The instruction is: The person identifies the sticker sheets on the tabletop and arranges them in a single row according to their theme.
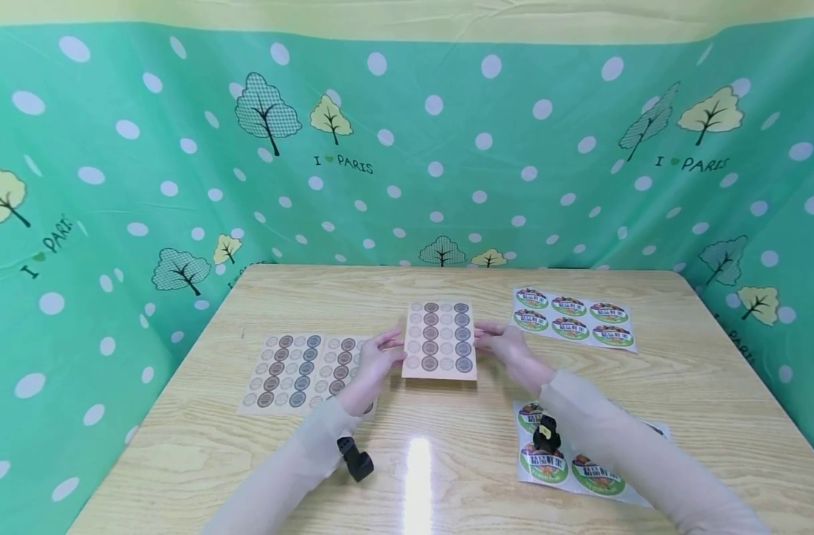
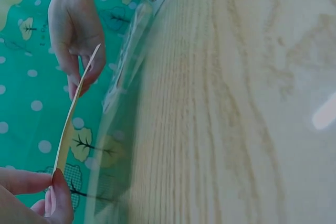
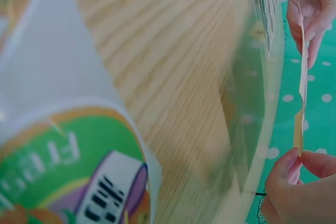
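Note:
A tan sticker sheet (image 1: 438,340) printed with columns of round labels is held up off the table, between both hands. My left hand (image 1: 378,362) pinches its left edge, thumb against fingers, as the left wrist view shows at the sheet's near end (image 2: 65,140). Its right edge is pinched by my right hand (image 1: 514,351), also seen in the right wrist view (image 3: 302,187). In both wrist views the sheet appears edge-on and slightly bent. Similar tan sheets (image 1: 282,371) lie side by side on the table at left, partly covered by my left hand and forearm.
On the wooden table (image 1: 199,446), a sheet of oval fruit stickers (image 1: 570,318) lies at the back right. Another fruit sticker sheet (image 1: 543,464) lies nearer, partly under my right forearm. A green dotted curtain (image 1: 407,148) hangs behind the table.

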Demonstrator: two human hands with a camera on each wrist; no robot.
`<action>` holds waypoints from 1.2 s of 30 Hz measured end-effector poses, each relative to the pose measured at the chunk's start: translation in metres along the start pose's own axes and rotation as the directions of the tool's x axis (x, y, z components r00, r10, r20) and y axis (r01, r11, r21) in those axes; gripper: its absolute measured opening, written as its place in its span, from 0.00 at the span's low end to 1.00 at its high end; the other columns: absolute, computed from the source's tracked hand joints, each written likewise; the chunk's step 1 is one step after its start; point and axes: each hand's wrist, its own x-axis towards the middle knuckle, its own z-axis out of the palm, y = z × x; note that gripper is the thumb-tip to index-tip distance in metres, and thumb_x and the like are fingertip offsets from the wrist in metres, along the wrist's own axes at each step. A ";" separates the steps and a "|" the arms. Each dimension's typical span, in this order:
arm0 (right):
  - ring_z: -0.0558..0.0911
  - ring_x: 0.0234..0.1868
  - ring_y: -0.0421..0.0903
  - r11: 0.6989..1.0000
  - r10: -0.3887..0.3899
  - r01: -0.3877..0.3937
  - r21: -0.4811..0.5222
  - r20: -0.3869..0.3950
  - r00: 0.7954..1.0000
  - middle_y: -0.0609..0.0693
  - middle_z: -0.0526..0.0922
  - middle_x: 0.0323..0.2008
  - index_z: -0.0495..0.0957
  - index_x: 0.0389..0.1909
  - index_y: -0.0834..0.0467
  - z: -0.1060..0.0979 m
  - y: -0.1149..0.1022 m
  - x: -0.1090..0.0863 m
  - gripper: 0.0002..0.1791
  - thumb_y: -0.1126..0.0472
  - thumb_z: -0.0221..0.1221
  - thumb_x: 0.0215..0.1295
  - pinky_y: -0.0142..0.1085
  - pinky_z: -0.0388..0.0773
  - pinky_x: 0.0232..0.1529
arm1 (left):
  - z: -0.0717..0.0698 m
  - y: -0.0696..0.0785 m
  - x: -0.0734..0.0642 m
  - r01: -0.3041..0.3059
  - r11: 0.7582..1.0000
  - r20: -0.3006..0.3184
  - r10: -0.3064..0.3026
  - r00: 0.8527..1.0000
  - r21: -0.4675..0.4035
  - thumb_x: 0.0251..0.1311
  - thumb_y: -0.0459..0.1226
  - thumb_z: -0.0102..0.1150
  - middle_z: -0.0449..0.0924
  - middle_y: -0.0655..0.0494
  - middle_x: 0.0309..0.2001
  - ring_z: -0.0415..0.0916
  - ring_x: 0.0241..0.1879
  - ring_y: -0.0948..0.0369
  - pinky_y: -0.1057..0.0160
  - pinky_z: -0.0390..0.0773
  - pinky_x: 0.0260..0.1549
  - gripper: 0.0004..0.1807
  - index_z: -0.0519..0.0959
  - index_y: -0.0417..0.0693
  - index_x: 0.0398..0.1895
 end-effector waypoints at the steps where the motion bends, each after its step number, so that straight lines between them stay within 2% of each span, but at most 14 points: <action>1: 0.77 0.44 0.48 1.000 0.007 -0.007 0.001 0.001 1.000 0.62 0.72 0.51 0.66 0.56 0.64 0.001 0.000 -0.001 0.25 0.76 0.52 0.53 0.39 0.71 0.52 | -0.001 0.000 -0.002 0.004 1.000 0.003 -0.004 1.000 0.011 0.46 0.19 0.51 0.72 0.39 0.46 0.74 0.37 0.57 0.58 0.75 0.44 0.27 0.67 0.34 0.54; 3: 0.77 0.45 0.50 1.000 0.010 -0.010 0.003 0.012 1.000 0.64 0.71 0.52 0.65 0.56 0.66 0.003 -0.003 -0.009 0.25 0.76 0.51 0.54 0.41 0.70 0.53 | -0.003 -0.002 -0.004 0.013 0.999 0.004 -0.013 1.000 0.032 0.46 0.19 0.51 0.72 0.39 0.46 0.74 0.38 0.56 0.58 0.75 0.44 0.26 0.68 0.34 0.54; 8: 0.78 0.44 0.50 1.000 0.010 -0.009 -0.016 0.025 1.000 0.63 0.73 0.50 0.66 0.56 0.65 0.006 0.000 -0.013 0.25 0.76 0.52 0.54 0.42 0.71 0.52 | -0.007 -0.005 -0.008 0.019 0.999 0.000 -0.019 1.000 0.042 0.45 0.19 0.51 0.73 0.40 0.45 0.74 0.36 0.58 0.60 0.77 0.41 0.26 0.69 0.34 0.53; 15: 0.79 0.41 0.48 1.000 0.008 -0.007 -0.028 0.041 0.999 0.60 0.77 0.45 0.68 0.54 0.65 0.008 0.007 -0.013 0.25 0.74 0.55 0.52 0.37 0.75 0.46 | -0.013 -0.007 -0.015 0.016 0.999 0.004 -0.017 1.000 0.037 0.43 0.18 0.51 0.73 0.41 0.43 0.73 0.33 0.61 0.63 0.78 0.37 0.27 0.68 0.33 0.53; 21: 0.79 0.41 0.48 0.998 0.030 -0.028 -0.058 0.039 0.999 0.60 0.76 0.45 0.67 0.55 0.64 0.013 0.005 -0.022 0.24 0.74 0.53 0.54 0.39 0.74 0.49 | -0.017 -0.009 -0.016 0.037 0.997 -0.004 -0.036 0.999 0.063 0.43 0.19 0.52 0.74 0.44 0.41 0.73 0.31 0.62 0.64 0.79 0.36 0.27 0.70 0.35 0.52; 27: 0.79 0.37 0.47 0.999 0.033 -0.032 -0.031 0.043 0.999 0.62 0.76 0.44 0.67 0.54 0.66 0.016 0.008 -0.025 0.24 0.76 0.53 0.53 0.39 0.74 0.48 | -0.021 -0.010 -0.018 0.050 0.993 -0.012 -0.049 0.999 0.104 0.43 0.19 0.53 0.75 0.45 0.40 0.73 0.31 0.63 0.64 0.78 0.35 0.26 0.70 0.35 0.52; 36: 0.79 0.33 0.44 0.999 0.032 -0.032 -0.011 0.047 0.998 0.60 0.76 0.41 0.67 0.54 0.67 0.021 0.012 -0.026 0.26 0.77 0.53 0.50 0.36 0.76 0.45 | -0.026 -0.013 -0.023 0.050 0.990 -0.012 -0.049 0.999 0.133 0.42 0.19 0.54 0.76 0.44 0.39 0.75 0.28 0.57 0.65 0.79 0.30 0.26 0.71 0.34 0.50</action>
